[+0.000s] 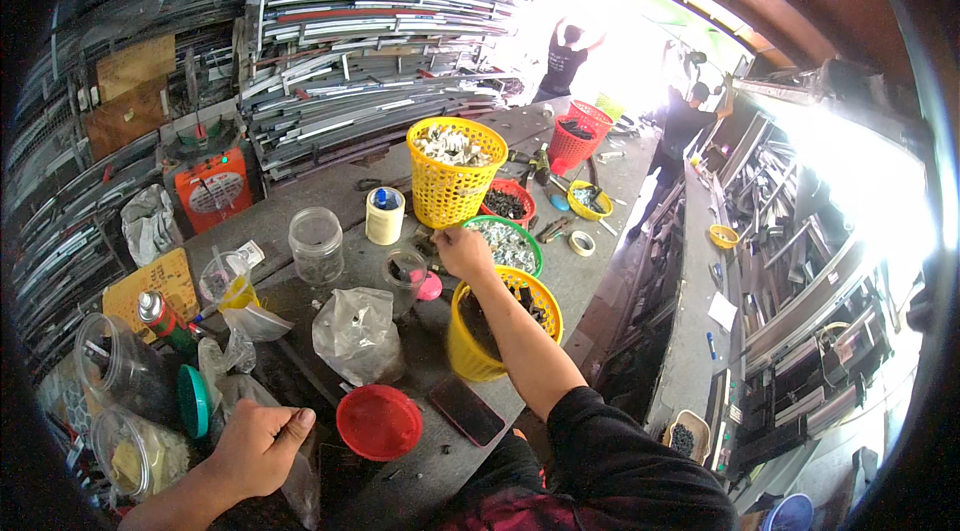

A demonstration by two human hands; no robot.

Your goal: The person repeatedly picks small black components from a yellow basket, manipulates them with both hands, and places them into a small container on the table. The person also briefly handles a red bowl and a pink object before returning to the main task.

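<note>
My left hand [258, 448] is closed at the lower left, thumb over curled fingers, above a thin plastic bag [300, 487]; whatever it may hold is hidden. My right hand [464, 253] reaches across the table, fingers curled down and closed beside a small clear jar [403, 276] with dark bits in it. What those fingers grip cannot be made out. Behind that hand stands a tall yellow basket [455, 193] heaped with pale pieces. A green-rimmed basket [540, 256] of small shiny parts lies to its right. Under my right forearm is another yellow basket [470, 356] holding dark parts.
Nearby are a red lid [379, 423], a phone [467, 410], a crumpled clear bag [357, 336], a large clear jar [316, 245] and a tape roll [581, 243]. Lidded jars crowd the left. Metal profiles fill racks behind. Two people [563, 61] stand further off.
</note>
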